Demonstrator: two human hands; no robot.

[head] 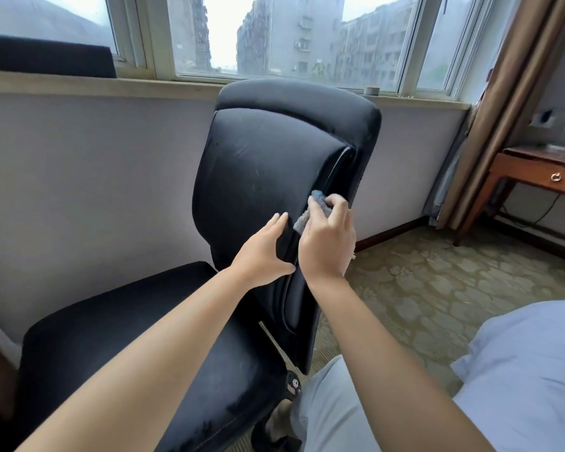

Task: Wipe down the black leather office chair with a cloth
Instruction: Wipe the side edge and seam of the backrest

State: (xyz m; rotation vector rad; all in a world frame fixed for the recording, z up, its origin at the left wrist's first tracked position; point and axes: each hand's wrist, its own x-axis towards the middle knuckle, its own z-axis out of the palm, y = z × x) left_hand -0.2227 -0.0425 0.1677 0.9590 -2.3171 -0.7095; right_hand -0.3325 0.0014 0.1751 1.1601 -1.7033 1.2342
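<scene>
Patterned green-beige carpet floor
A black leather office chair is standing on it near the wall edge; a brown wooden desk is standing at the right edge.

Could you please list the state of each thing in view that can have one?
Chair: upright, backrest scuffed and dusty.
Cloth: bunched, pressed against the backrest's edge.
Right hand: grips the cloth.
Left hand: flat on the backrest, steadying it.
Window: closed.
Desk drawer: closed.
</scene>
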